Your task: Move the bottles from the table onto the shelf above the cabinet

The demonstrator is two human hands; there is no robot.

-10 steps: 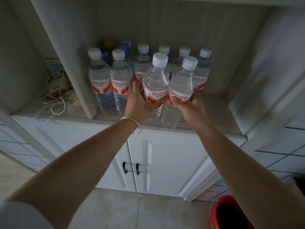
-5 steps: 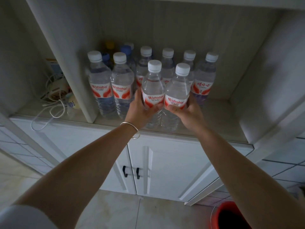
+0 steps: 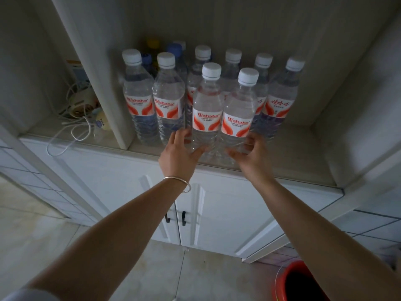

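On the shelf [image 3: 293, 170], two full, likely heavy, slippery bottles [image 3: 208, 118] stand between spread, loosened fingers [image 3: 175, 137]; grip their ribbed waists.

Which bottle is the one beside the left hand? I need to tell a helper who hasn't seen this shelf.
Find the shelf above the white cabinet doors. Two bottles stand alone at its front edge; take the left front bottle, beside the left hand. Its label reads Wahaha, and it stands ahead of the rows.

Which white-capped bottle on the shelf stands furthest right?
The back-row bottle beside the right wall, turned so its label shows red Chinese characters; the front bottles show "Wahaha" in Latin letters.
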